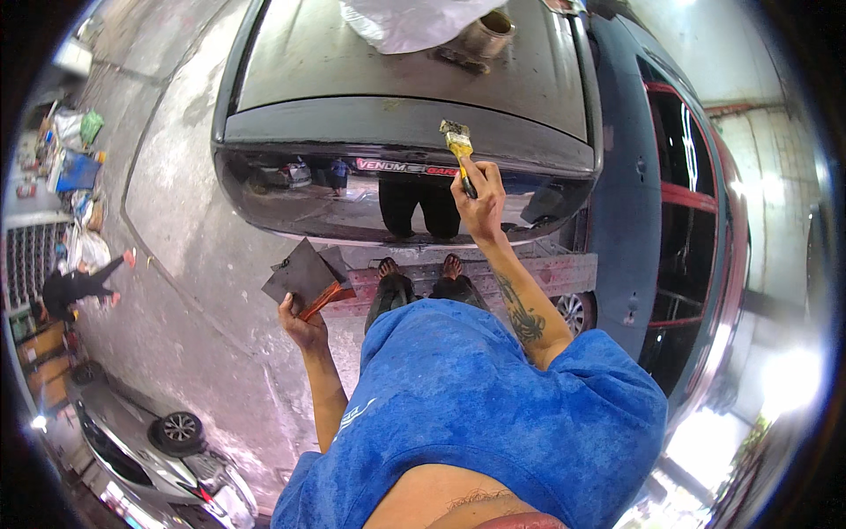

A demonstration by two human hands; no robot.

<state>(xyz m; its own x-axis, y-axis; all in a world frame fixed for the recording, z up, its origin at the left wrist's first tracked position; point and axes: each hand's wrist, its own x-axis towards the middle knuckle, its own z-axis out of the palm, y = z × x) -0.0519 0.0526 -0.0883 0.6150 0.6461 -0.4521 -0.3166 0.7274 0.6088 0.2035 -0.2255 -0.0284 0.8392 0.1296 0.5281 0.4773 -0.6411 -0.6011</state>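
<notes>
My right hand [482,196] is closed round the dark and yellow handle of a paintbrush [459,145]. The brush's bristles are pale with dark smears and point away from me, over the rear edge of a dark vehicle's roof [352,123]. My left hand [304,328] grips several dark sheets of sandpaper [304,271], one with an orange-brown side showing. It is held out to the left, below the vehicle's rear window [308,198]. Reflections of legs show in that glass.
On the roof lie a white plastic sheet [405,22] and an open can [487,35] on its side. My feet are on a plank [529,275]. A blue-grey car body [621,176] stands close on the right. A person [79,286] and a silver car [145,450] are at left.
</notes>
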